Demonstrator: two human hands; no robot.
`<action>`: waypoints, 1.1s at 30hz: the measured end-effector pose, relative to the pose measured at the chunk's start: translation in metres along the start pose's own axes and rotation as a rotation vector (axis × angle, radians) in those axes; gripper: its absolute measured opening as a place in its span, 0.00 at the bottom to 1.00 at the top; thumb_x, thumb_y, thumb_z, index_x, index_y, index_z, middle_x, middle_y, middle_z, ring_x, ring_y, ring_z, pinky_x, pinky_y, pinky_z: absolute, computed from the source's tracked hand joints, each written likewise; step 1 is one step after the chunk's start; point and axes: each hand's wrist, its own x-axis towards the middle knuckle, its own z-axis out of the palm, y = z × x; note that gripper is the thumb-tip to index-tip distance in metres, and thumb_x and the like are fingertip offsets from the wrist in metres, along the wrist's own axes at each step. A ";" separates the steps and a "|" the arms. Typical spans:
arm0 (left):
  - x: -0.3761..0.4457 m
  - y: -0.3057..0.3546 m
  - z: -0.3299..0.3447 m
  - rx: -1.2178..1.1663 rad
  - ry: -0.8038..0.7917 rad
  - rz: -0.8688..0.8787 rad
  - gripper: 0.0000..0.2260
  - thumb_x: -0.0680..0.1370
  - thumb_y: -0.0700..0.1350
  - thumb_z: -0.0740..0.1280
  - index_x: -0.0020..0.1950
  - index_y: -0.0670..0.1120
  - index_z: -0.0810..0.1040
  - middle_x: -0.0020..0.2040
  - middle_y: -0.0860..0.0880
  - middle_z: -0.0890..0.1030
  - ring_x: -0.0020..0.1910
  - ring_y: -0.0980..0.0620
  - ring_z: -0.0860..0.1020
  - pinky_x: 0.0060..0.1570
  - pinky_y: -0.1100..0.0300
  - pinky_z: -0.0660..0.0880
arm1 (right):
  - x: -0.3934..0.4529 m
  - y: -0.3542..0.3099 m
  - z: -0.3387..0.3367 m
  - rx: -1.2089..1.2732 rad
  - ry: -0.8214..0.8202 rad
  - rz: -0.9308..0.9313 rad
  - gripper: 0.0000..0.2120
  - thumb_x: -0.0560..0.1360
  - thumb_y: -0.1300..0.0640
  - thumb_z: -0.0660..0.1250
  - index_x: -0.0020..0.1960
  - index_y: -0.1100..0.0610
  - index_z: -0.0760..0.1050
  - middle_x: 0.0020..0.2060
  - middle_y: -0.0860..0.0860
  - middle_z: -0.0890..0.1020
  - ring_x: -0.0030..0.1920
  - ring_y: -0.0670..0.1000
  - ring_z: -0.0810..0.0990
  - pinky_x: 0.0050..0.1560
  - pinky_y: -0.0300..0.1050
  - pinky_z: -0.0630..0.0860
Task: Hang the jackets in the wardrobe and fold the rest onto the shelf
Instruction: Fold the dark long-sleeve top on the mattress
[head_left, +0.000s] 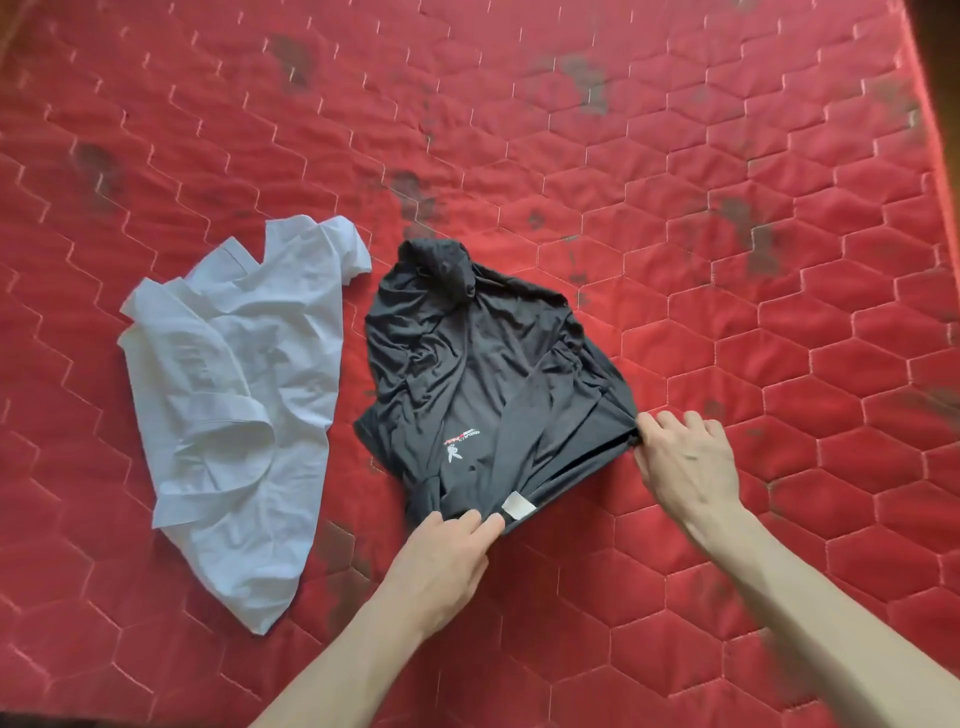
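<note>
A black shirt (467, 358) lies partly folded and rumpled in the middle of the red quilted mattress (675, 208). It has a small white-and-red logo and a white label near its front edge. My left hand (447, 551) pinches the shirt's near edge beside the label. At the shirt's right corner, my right hand (685, 457) grips the fabric with thumb and fingers. A crumpled white shirt (234, 405) lies flat to the left, apart from both hands.
The mattress fills the whole view and carries dark stains in several spots. Its right edge shows at the far right. No wardrobe, shelf or jacket is in view.
</note>
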 end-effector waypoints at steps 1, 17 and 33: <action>-0.005 0.001 -0.011 0.004 -0.042 0.008 0.14 0.68 0.43 0.74 0.50 0.52 0.75 0.36 0.55 0.74 0.28 0.53 0.72 0.31 0.60 0.68 | -0.003 0.008 -0.019 0.012 0.030 0.014 0.08 0.71 0.59 0.77 0.42 0.59 0.78 0.35 0.56 0.81 0.37 0.63 0.80 0.40 0.55 0.74; -0.045 0.042 -0.262 -0.093 0.224 -0.002 0.19 0.65 0.35 0.69 0.54 0.47 0.79 0.38 0.52 0.80 0.37 0.48 0.79 0.38 0.55 0.77 | -0.069 0.101 -0.314 0.406 0.340 0.028 0.07 0.71 0.60 0.78 0.44 0.58 0.81 0.52 0.54 0.79 0.52 0.60 0.75 0.49 0.58 0.77; 0.017 0.038 -0.457 -0.784 0.507 -0.143 0.13 0.78 0.29 0.63 0.46 0.45 0.82 0.42 0.49 0.79 0.39 0.59 0.74 0.44 0.62 0.70 | -0.074 0.182 -0.499 1.094 0.230 -0.094 0.11 0.80 0.60 0.70 0.40 0.59 0.75 0.34 0.50 0.74 0.36 0.50 0.71 0.41 0.51 0.68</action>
